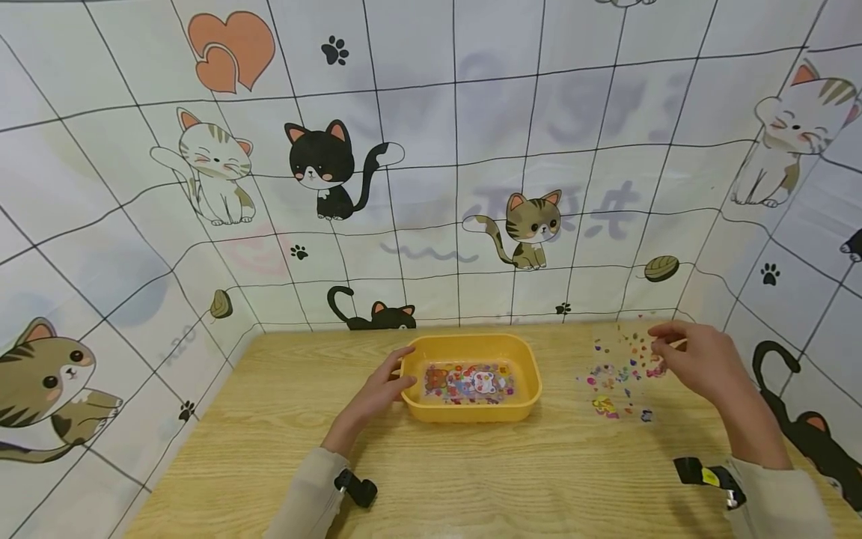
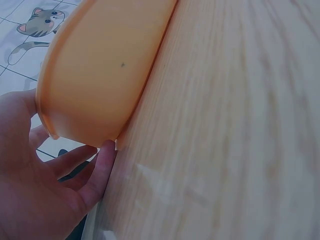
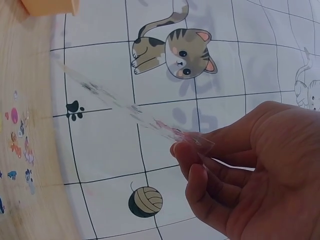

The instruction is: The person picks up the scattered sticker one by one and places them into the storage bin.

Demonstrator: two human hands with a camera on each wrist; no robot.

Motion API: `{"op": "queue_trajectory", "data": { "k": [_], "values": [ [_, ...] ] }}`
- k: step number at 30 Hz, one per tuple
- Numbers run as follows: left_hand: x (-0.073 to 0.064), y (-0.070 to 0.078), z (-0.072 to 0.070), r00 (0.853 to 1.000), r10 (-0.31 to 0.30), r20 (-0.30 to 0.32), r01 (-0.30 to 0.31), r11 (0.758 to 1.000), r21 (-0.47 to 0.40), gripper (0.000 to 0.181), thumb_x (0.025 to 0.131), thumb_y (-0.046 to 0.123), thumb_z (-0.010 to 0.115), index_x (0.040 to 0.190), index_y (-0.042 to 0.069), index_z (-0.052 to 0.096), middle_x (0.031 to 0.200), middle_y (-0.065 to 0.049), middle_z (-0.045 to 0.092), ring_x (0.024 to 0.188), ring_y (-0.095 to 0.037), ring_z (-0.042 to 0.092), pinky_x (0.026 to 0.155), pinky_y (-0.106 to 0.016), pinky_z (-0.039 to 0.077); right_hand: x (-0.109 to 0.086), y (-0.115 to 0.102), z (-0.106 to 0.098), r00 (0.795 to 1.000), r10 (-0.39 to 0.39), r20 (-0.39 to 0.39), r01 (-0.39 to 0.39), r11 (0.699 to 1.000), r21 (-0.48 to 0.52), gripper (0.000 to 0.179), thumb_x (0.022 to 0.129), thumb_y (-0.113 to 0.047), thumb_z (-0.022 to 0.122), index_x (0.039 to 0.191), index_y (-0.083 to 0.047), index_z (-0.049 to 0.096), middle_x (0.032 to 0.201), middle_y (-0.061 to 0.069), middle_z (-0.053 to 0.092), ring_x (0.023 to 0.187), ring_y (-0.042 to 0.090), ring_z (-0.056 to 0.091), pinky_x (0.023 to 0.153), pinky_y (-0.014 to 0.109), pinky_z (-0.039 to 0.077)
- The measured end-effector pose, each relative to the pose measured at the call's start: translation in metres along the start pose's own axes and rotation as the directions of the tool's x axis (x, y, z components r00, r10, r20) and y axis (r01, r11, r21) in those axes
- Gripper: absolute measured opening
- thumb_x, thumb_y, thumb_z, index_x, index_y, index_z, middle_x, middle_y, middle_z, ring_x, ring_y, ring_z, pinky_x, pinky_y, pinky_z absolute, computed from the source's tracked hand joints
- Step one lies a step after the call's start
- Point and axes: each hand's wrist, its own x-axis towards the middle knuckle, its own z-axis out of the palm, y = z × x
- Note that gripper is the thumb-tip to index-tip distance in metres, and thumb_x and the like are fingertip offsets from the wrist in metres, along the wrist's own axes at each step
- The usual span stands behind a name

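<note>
My left hand (image 1: 382, 387) grips the left end of a yellow plastic tray (image 1: 471, 413), thumb and fingers at its rim and side wall. In the left wrist view the tray's outer wall (image 2: 105, 65) fills the upper left, beside the fingers. Inside the tray lie colourful stickers (image 1: 481, 382), among them a brown bear and a white animal face. Off to the right, my right hand (image 1: 700, 363) is raised over the table and pinches one edge of a thin clear sticker sheet (image 3: 134, 108). The right wrist view shows that sheet nearly edge-on, with small printed shapes on it.
Small colourful stickers (image 3: 15, 116) lie on the wooden table (image 1: 431, 471) right of the tray, below the right hand. A cat-print cloth (image 1: 431, 187) hangs behind the table and along both sides. A dark strap (image 1: 355, 488) sits on each sleeve cuff.
</note>
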Motion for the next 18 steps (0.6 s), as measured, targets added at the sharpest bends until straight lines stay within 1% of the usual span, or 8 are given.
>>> {"op": "queue_trajectory", "data": {
  "k": [4,8,11,16,18],
  "values": [
    [0.001,0.000,0.000,1.000,0.001,0.003,-0.001,1.000,0.003,0.061,0.103,0.023,0.061,0.159,0.030,0.039,0.157,-0.020,0.045,0.132,-0.036,0.056,0.093,-0.044,0.061,-0.001,-0.003,0.000,1.000,-0.003,-0.019,0.003,1.000,-0.004,0.031,0.102,-0.011,0.061,0.125,0.009,0.064,0.109,0.030,0.071,0.089,0.042,0.069,0.056,0.031,0.046],
    [0.000,0.001,0.001,1.000,0.003,0.001,-0.003,1.000,0.005,0.061,0.103,0.022,0.061,0.159,0.029,0.038,0.156,-0.021,0.045,0.131,-0.037,0.056,0.093,-0.045,0.061,-0.001,-0.006,0.001,1.000,-0.004,-0.029,0.004,1.000,0.001,0.032,0.103,-0.012,0.060,0.127,0.009,0.063,0.109,0.029,0.070,0.076,0.028,0.071,0.052,0.029,0.043],
    [0.000,0.001,0.001,1.000,-0.003,-0.008,0.003,1.000,0.011,0.060,0.103,0.023,0.061,0.159,0.030,0.039,0.156,-0.020,0.046,0.130,-0.036,0.057,0.092,-0.044,0.061,-0.001,-0.009,0.002,0.999,-0.005,-0.034,0.006,1.000,0.009,0.033,0.104,-0.013,0.059,0.129,0.009,0.063,0.108,0.027,0.070,0.069,0.016,0.068,0.049,0.029,0.040],
    [0.000,0.002,0.002,1.000,-0.011,-0.022,0.012,1.000,0.029,0.059,0.103,0.024,0.061,0.158,0.031,0.040,0.156,-0.020,0.046,0.130,-0.036,0.058,0.092,-0.043,0.061,-0.002,-0.014,0.003,0.998,-0.008,-0.068,0.010,1.000,0.018,0.033,0.105,-0.014,0.058,0.129,0.007,0.063,0.106,0.025,0.070,0.065,0.008,0.062,0.045,0.029,0.036],
    [0.000,0.002,0.002,1.000,-0.013,-0.023,0.014,1.000,0.027,0.059,0.103,0.023,0.061,0.158,0.031,0.040,0.157,-0.020,0.045,0.130,-0.036,0.057,0.092,-0.043,0.061,-0.002,-0.014,0.004,0.996,-0.009,-0.084,0.011,1.000,0.018,0.032,0.105,-0.014,0.058,0.129,0.006,0.064,0.106,0.025,0.070,0.064,0.007,0.060,0.045,0.029,0.036]
  ]
}}
